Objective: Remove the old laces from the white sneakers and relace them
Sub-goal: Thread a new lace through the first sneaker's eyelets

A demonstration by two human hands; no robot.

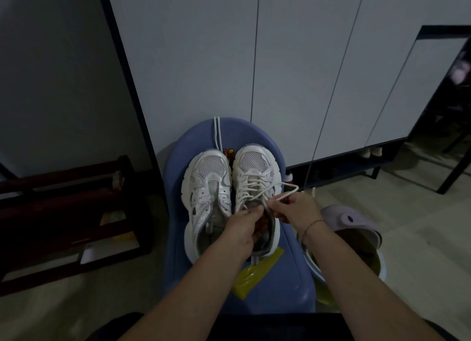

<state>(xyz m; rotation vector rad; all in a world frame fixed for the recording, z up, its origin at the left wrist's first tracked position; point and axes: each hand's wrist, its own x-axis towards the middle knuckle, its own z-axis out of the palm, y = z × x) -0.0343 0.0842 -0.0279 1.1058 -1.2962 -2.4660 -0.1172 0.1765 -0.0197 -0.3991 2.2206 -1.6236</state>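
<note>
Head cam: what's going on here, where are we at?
A person is working on a pair of white mesh sneakers sitting on a blue plastic stool. The left sneaker has empty eyelets, and a loose white lace lies beyond its toe. The right sneaker is laced. The left hand pinches the lace near the sneaker's collar, while the right hand holds a loop of white lace.

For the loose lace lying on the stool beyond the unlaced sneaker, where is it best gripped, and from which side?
Probably pinch the loose lace on its doubled straight run beyond the unlaced sneaker, coming from above. There both strands lie side by side on the blue stool, clear of the shoes; its ends are hidden.
</note>
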